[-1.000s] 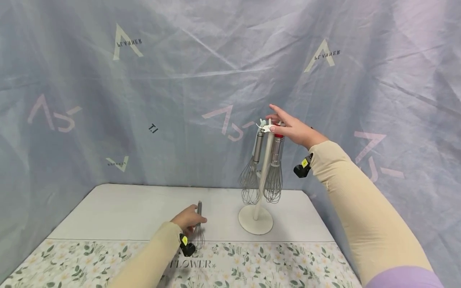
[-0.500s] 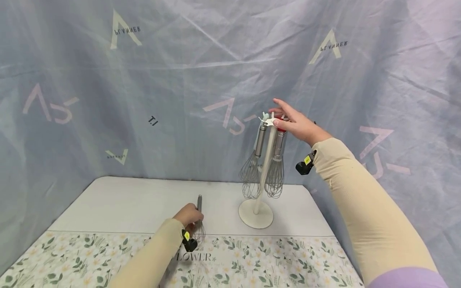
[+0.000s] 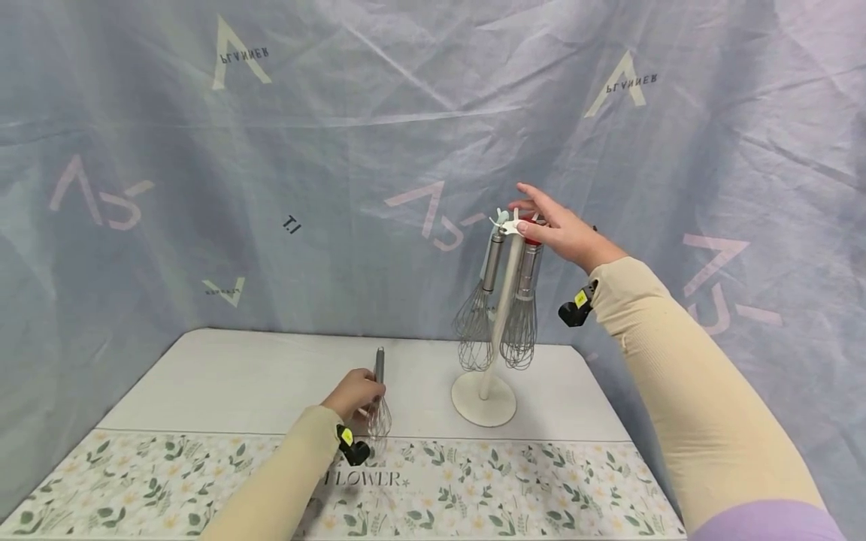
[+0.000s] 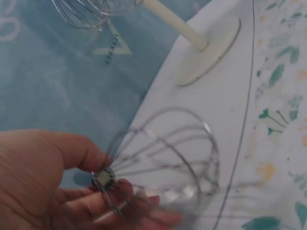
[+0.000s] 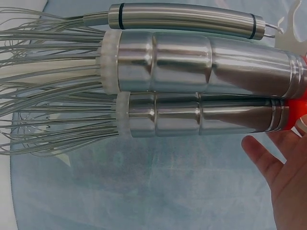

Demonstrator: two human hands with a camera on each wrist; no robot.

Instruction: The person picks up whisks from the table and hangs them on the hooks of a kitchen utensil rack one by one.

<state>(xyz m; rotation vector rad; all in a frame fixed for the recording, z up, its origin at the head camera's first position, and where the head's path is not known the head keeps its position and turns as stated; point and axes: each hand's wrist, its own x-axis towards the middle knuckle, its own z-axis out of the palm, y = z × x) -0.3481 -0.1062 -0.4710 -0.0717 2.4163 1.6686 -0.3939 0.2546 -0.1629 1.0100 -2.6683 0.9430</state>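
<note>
My left hand [image 3: 355,392] holds a small wire whisk [image 3: 380,365] low over the white tabletop, its steel handle pointing up. In the left wrist view, thumb and fingers wrap the whisk's neck [image 4: 103,178], and its wire loops spread away from the palm. My right hand [image 3: 563,234] is at the top of a white hanging stand [image 3: 503,312], thumb against the hooks and other fingers extended. From these hooks hang a slim-handled whisk [image 5: 187,20] and two thicker steel-handled whisks [image 5: 177,62] with red ends, side by side, the red ends right by my right fingers.
The stand's round base [image 3: 467,402] rests on the white tabletop [image 3: 257,383], right of the left hand. A floral mat [image 3: 507,496] covers the front. Grey-blue printed cloth [image 3: 338,173] rises behind and at both sides.
My left hand has closed its fingers round the small whisk and raised it slightly. My right hand stays at the stand's top. The head view has shifted a little.
</note>
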